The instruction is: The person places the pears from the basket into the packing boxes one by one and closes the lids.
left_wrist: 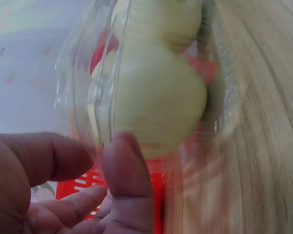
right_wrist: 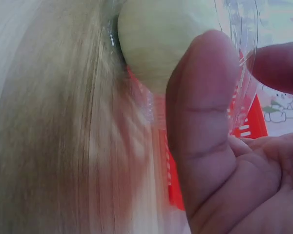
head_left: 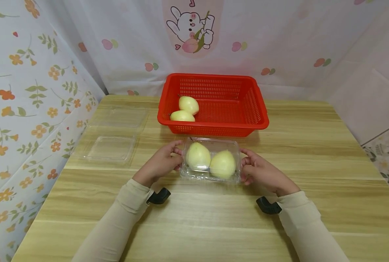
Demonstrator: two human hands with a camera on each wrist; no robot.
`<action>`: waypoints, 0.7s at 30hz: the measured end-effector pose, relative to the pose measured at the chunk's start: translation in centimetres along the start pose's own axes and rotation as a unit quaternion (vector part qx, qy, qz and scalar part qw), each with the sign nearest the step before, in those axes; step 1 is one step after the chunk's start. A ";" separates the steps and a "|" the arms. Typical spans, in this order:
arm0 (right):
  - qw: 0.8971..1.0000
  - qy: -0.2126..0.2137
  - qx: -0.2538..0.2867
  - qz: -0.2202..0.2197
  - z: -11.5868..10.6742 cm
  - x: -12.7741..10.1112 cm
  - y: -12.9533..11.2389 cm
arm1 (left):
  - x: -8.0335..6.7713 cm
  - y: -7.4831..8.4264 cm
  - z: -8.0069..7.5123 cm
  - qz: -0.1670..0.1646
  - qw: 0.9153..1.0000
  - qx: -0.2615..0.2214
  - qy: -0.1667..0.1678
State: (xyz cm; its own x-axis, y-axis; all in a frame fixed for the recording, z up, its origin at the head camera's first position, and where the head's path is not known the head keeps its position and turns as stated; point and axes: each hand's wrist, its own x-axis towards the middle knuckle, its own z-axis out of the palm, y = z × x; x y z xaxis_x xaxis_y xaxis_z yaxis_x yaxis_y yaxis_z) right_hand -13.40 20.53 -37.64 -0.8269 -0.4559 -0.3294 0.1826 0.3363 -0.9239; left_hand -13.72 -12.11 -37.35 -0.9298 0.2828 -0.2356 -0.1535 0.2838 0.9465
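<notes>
Two pale yellow pears (head_left: 223,164) lie side by side inside a clear plastic clamshell box (head_left: 211,177), its lid lying over them. At the box's left end, my left hand (head_left: 163,160) grips the edge with thumb and fingers. My right hand (head_left: 263,171) holds the opposite end in the same way. In the left wrist view, the thumb and a finger close on the clear rim near a pear (left_wrist: 151,97). The right wrist view has the thumb in front of a pear (right_wrist: 156,44), with a finger at the rim behind.
Behind the box stands a red perforated basket (head_left: 214,127), with two more pears (head_left: 188,105) in its left part. Another clear clamshell (head_left: 110,147) lies opened out on the wooden table (head_left: 207,233) at left. Patterned cloth (head_left: 132,54) hangs behind and at the sides.
</notes>
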 end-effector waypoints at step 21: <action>0.998 0.048 0.023 -0.017 0.2 0.5 -0.4 | 0.0 -0.4 -0.4 0.021 0.999 0.004 -0.034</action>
State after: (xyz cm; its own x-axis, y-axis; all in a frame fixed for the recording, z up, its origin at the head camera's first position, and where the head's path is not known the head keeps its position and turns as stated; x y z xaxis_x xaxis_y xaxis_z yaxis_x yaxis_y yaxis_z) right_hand -13.73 20.01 -37.51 -0.8803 -0.3839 -0.2785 0.1756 0.2817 -0.9433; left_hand -13.77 -12.55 -37.60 -0.9105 0.3566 -0.2095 -0.1108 0.2778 0.9542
